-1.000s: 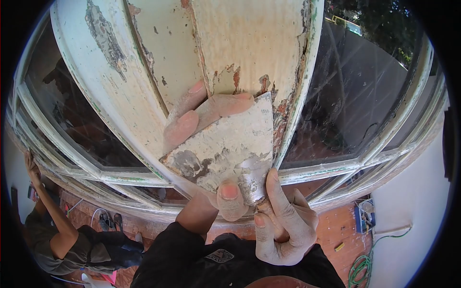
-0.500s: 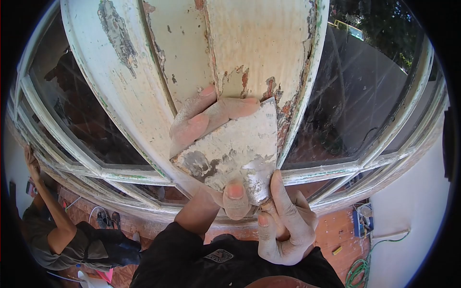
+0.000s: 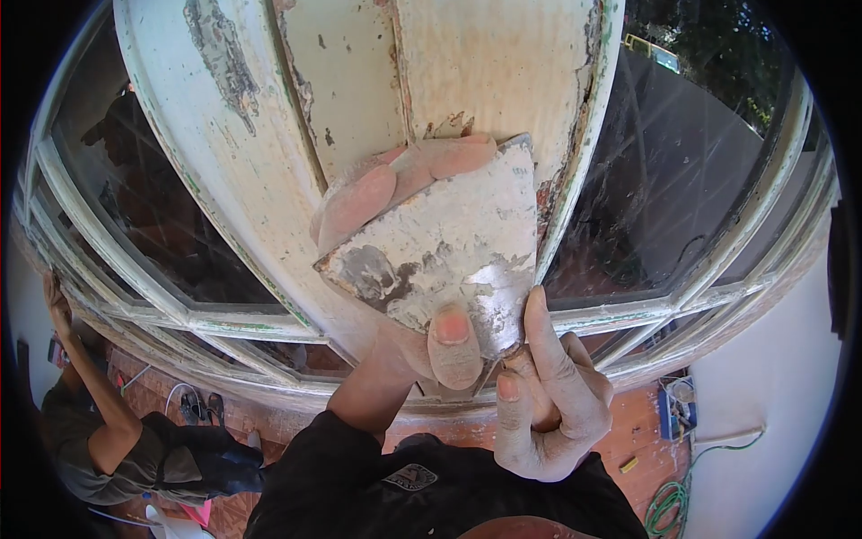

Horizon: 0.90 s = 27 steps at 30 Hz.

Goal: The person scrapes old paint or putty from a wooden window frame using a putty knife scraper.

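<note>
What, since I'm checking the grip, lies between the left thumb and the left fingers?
The scraper blade: in the head view the left thumb lies over its face, while the left fingers show past its upper-left edge.

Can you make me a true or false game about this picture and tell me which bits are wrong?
1. The right hand holds the scraper by its handle. True.
2. The left hand touches nothing. False: its thumb is on the scraper's blade.
3. Another person is at the picture's left side. True.
4. The paint on the big panel is perfect. False: it is chipped.
5. The coiled hose is red. False: it is green.
</note>
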Tool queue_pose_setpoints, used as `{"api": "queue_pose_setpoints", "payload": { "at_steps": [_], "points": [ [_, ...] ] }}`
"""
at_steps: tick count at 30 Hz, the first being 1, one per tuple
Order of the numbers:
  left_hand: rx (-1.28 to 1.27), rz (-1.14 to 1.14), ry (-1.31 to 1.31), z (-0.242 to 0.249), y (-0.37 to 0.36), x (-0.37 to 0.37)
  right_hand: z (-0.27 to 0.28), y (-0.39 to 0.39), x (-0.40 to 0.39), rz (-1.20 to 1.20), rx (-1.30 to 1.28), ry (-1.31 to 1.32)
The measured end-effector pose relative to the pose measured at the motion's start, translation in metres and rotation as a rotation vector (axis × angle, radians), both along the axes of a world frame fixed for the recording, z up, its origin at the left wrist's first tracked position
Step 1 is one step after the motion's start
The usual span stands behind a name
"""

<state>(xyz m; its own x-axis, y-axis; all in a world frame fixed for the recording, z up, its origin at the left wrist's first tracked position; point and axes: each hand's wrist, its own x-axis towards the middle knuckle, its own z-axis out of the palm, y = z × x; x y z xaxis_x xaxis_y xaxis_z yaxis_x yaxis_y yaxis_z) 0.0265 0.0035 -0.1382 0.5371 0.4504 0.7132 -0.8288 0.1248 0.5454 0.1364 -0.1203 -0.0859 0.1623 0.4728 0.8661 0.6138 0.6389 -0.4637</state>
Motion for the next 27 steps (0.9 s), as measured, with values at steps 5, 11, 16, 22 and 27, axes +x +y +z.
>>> {"api": "queue_pose_setpoints", "payload": {
  "at_steps": [5,11,16,22,27],
  "points": [
    [0.053,0.026,-0.157,0.018,-0.006,0.005,-0.01,-0.012,-0.004,-0.012,-0.028,-0.004],
    [0.438,0.854,-0.234,0.06,0.001,0.026,0.002,-0.009,-0.004,-0.008,-0.065,0.01],
    [0.564,0.902,-0.171,0.048,-0.006,0.019,0.004,0.002,0.002,0.053,-0.004,0.026],
    [0.781,1.244,-0.259,0.06,0.018,0.016,-0.003,-0.015,0.002,0.007,-0.045,-0.06],
    [0.757,1.485,-0.273,0.063,0.021,0.02,-0.014,-0.021,-0.002,0.016,-0.117,-0.024]
  ]
}}
